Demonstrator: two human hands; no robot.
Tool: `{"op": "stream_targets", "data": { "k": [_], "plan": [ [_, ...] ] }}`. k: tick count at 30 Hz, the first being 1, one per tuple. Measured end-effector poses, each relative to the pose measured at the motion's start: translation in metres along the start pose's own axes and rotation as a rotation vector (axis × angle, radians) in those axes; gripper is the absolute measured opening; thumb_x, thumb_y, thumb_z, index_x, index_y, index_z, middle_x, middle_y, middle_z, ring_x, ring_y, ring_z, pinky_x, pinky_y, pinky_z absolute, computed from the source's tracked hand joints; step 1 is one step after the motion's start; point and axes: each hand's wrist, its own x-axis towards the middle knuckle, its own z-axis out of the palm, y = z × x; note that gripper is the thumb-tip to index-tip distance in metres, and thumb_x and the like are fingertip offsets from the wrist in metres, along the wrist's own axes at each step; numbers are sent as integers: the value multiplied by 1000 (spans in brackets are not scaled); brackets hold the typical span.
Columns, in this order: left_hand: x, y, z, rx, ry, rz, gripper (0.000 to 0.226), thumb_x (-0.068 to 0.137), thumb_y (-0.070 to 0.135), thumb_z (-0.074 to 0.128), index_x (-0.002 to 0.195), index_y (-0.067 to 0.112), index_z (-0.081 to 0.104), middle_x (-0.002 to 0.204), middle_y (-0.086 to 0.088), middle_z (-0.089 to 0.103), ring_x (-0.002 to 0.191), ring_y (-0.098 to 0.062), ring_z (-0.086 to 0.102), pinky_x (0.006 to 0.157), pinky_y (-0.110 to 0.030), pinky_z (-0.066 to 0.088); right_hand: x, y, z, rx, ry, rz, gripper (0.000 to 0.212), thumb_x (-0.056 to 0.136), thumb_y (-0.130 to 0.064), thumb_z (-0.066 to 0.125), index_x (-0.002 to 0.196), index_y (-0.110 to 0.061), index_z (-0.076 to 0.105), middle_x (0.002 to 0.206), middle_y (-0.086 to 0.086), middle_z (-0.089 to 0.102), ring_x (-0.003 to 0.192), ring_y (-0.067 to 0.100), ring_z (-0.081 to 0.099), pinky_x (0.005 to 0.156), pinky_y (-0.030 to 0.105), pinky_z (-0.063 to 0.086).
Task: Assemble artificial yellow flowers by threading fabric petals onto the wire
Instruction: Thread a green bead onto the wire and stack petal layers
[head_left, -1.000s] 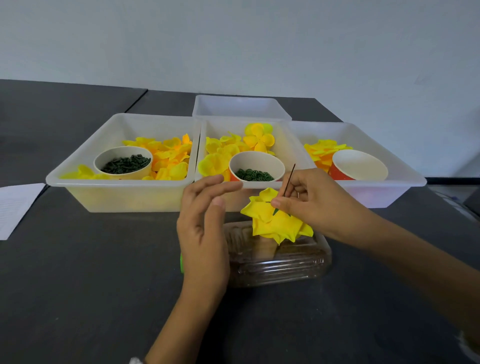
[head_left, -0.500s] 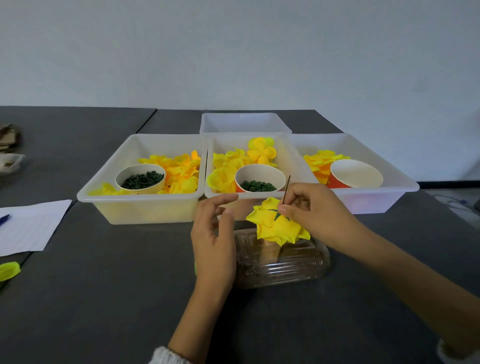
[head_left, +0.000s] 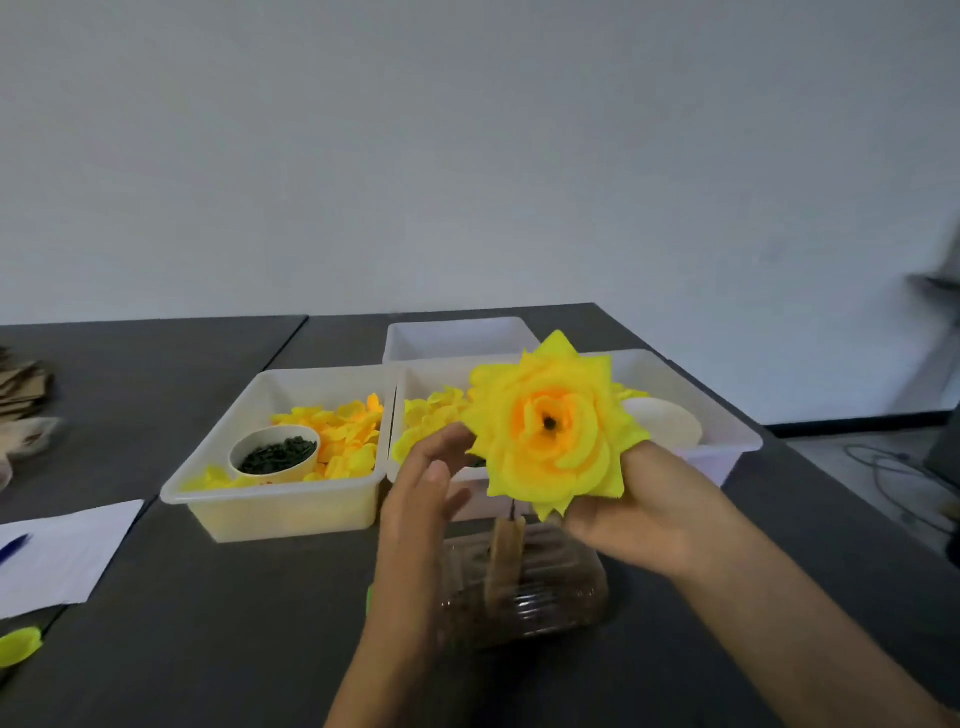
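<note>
A full yellow fabric flower (head_left: 550, 426) with an orange centre faces the camera, raised above the table. My right hand (head_left: 639, 514) grips it from behind and below; the wire is hidden behind the petals. My left hand (head_left: 426, 499) hovers just left of the flower with fingers straight and relaxed, holding nothing. Loose yellow petals (head_left: 337, 436) fill the left white tray (head_left: 270, 509), beside a paper cup of dark green pieces (head_left: 275, 454). More petals (head_left: 426, 415) lie in the middle tray.
A clear plastic box (head_left: 524, 587) sits on the dark table under my hands. The right tray (head_left: 727, 436) holds a white cup (head_left: 665, 423); another tray (head_left: 457, 338) stands behind. White paper with a blue pen (head_left: 57, 556) and a stray petal (head_left: 21, 644) lie at left.
My right hand has lifted the flower and turned it so its open face points at the camera. The left hand stays beside it. The camera has tilted up.
</note>
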Motion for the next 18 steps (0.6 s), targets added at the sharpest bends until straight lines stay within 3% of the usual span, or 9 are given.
{"op": "stream_targets", "data": {
  "k": [1, 3, 5, 6, 10, 12, 14, 16, 18],
  "plan": [
    [-7, 6, 0, -33, -81, -12, 21, 98, 16, 50, 102, 18, 71, 72, 0, 64, 83, -5, 69, 70, -19, 54, -5, 9, 1, 81, -6, 57, 10, 70, -19, 80, 77, -13, 79, 89, 10, 75, 73, 22, 73, 59, 33, 59],
    [-18, 11, 7, -166, -175, -72, 25, 97, 24, 54, 113, 8, 66, 86, 0, 74, 91, -15, 71, 72, -20, 56, -12, 27, -7, 211, -42, 111, 52, 40, -10, 96, 88, -5, 78, 99, 17, 73, 79, 30, 73, 60, 40, 60],
    [-37, 7, 10, -339, -253, -191, 56, 81, 53, 70, 123, 15, 68, 123, -6, 69, 117, -25, 64, 88, -29, 55, -20, 43, -12, 242, -79, 161, 62, 51, -14, 92, 109, -3, 72, 112, 20, 69, 91, 32, 71, 74, 43, 60],
    [-48, 5, 11, -379, -274, -230, 61, 72, 58, 77, 122, 23, 70, 129, -6, 66, 120, -23, 62, 89, -29, 55, -22, 52, -16, 218, -63, 167, 63, 60, -19, 85, 119, -5, 67, 118, 20, 67, 96, 32, 70, 80, 43, 59],
    [-77, -10, 21, -414, -95, -385, 39, 65, 43, 82, 103, 34, 77, 117, 0, 72, 110, -16, 68, 79, -23, 57, -31, 83, -32, 176, 69, 231, 62, 62, -25, 73, 121, -5, 64, 118, 21, 67, 96, 31, 70, 80, 42, 59],
    [-87, -17, 23, -461, -30, -427, 48, 71, 42, 77, 117, 27, 72, 123, -4, 69, 116, -21, 65, 90, -34, 56, -38, 89, -37, 96, 142, 197, 46, 74, -26, 67, 116, -7, 67, 116, 19, 68, 99, 30, 70, 82, 42, 59],
    [-97, -17, 23, -541, 8, -459, 66, 73, 41, 78, 133, 20, 58, 130, -10, 65, 121, -27, 61, 104, -48, 47, -45, 94, -47, -282, 308, -12, 20, 92, -16, 56, 107, -11, 69, 108, 16, 70, 97, 28, 69, 80, 39, 57],
    [-105, -20, 23, -603, 73, -484, 71, 69, 36, 78, 134, 19, 55, 129, -9, 65, 118, -26, 64, 104, -55, 45, -59, 93, -56, -813, 519, -371, 19, 95, -8, 53, 97, -21, 66, 95, 0, 69, 87, 17, 65, 74, 28, 52],
    [-110, -21, 26, -674, 123, -497, 65, 73, 27, 76, 134, 20, 54, 130, -9, 64, 117, -26, 64, 99, -59, 48, -75, 87, -54, -1100, 503, -715, 19, 92, -8, 57, 99, -25, 62, 91, -11, 62, 86, 9, 61, 73, 18, 49]
  ]
}}
